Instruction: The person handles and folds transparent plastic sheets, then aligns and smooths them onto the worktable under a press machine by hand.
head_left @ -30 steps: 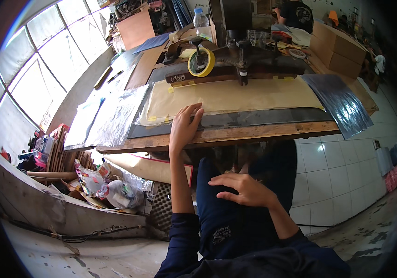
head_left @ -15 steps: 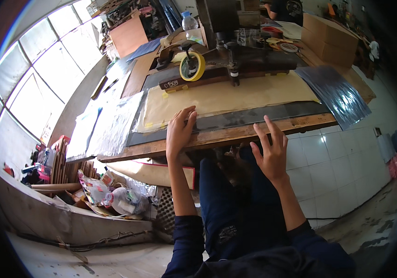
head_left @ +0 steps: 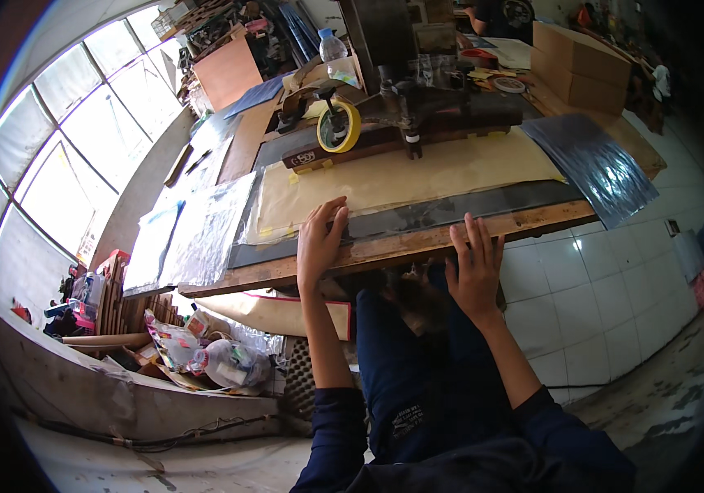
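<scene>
Left hand (head_left: 321,242) lies flat, fingers spread, on the dark sheet (head_left: 450,209) at the worktop (head_left: 385,246) front edge. Right hand (head_left: 475,267) open too, touching that edge. Sheet looks thin, floppy, slick; best pinched at its edge.

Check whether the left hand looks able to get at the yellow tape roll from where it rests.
Probably yes. The left hand lies flat on the near table edge, and only flat tan sheet lies between it and the yellow tape roll. The roll sits on a dispenser, which may hinder lifting it.
</scene>
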The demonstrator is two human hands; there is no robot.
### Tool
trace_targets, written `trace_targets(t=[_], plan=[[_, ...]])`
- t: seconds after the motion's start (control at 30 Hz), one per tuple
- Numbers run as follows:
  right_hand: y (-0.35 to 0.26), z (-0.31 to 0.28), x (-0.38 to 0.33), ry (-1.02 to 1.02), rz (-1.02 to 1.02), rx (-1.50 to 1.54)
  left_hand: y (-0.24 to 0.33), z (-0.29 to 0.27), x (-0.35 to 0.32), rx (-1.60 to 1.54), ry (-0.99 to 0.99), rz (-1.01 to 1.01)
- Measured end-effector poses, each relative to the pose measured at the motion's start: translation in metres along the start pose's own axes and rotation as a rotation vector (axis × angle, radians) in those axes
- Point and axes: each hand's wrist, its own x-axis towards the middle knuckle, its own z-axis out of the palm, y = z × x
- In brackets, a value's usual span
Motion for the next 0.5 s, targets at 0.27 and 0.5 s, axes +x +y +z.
trace_targets(t=[0.27,0.5], plan=[[-0.0007,-0.0001,0.0005,0.011,0.008,0.035,-0.0035,0.0017,-0.0016,-0.036,0.007,-0.015],[-0.0009,-0.004,0.0012,0.003,0.004,0.025,0.0006,0.001,-0.0019,-0.042,0.004,-0.022]])
